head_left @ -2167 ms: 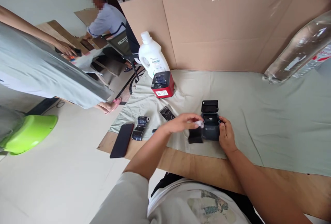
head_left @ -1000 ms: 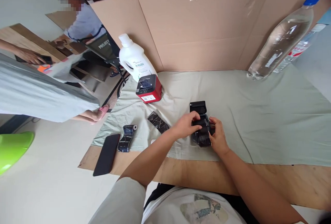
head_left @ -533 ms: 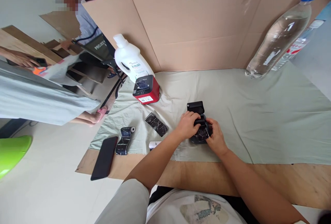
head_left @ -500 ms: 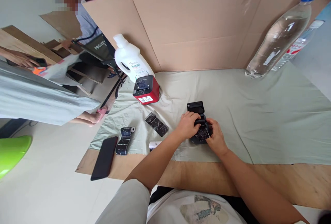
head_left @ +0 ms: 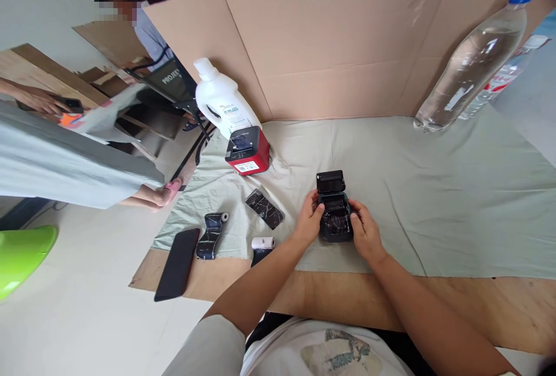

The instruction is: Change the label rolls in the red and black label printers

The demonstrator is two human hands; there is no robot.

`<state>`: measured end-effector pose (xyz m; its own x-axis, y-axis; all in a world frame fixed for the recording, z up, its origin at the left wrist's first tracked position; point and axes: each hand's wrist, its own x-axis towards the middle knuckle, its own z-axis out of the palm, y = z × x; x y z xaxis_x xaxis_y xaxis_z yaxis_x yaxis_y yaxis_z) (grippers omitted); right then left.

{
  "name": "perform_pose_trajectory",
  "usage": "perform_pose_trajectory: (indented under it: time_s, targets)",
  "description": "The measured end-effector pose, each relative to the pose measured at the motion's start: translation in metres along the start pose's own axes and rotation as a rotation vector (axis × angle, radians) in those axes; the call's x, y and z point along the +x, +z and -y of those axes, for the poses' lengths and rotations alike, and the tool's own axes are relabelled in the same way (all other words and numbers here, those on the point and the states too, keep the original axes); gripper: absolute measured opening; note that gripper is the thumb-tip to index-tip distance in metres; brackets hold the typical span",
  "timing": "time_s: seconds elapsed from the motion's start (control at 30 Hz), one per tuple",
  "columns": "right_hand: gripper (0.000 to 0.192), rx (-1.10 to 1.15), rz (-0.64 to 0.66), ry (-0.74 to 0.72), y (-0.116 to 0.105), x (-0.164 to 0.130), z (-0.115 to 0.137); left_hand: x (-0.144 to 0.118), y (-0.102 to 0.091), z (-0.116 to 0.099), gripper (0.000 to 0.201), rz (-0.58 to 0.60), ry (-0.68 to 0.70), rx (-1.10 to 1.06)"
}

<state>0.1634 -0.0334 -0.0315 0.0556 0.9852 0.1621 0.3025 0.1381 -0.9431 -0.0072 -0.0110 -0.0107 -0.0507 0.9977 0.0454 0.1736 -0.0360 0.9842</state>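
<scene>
by the left hand [head_left: 309, 219] and the right hand [head_left: 366, 230], about equally near, the black device [head_left: 339, 238] is gripped at its two sides between them on the counter [head_left: 347, 290], its opened lid [head_left: 330, 181] set at the far end.

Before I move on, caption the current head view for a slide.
Left hand and right hand hold an open black device by its sides over a greenish cloth.

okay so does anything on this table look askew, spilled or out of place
Yes: the dark phone at the front left seems to poke slightly past the edge of the wooden board, so it looks precarious. The cloth is also wrinkled toward the left. I see no spill.
</scene>
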Motion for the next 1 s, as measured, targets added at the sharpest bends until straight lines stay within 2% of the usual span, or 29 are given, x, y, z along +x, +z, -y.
perform_pose_trajectory:
  time_s: [0.1,0.23,0.43,0.57,0.67,0.8,1.0]
  targets:
    - [0.039,-0.052,-0.05,0.014,-0.001,0.0,0.004,-0.006,0.011,0.005,0.048,0.052,-0.039,-0.165]
    - [0.039,-0.098,-0.095,-0.003,-0.003,0.003,0.007,-0.008,0.021,0.004,0.053,0.042,-0.034,-0.196]
    - [0.041,-0.106,-0.064,-0.036,-0.004,0.006,0.002,0.016,0.011,-0.011,0.055,-0.046,-0.075,-0.146]
    - [0.038,-0.07,-0.066,-0.048,-0.005,0.006,0.001,0.037,0.0,-0.025,0.059,0.092,0.02,-0.126]
    - [0.037,-0.054,-0.108,-0.118,-0.006,0.006,0.003,0.038,-0.004,-0.027,0.062,0.143,0.095,-0.125]
    - [0.038,-0.06,-0.139,-0.226,-0.009,0.005,0.011,0.016,-0.006,-0.023,0.055,0.098,0.282,-0.046]
    - [0.035,-0.211,-0.086,-0.401,-0.013,0.001,0.025,-0.019,-0.007,-0.014,0.044,0.141,0.468,0.175]
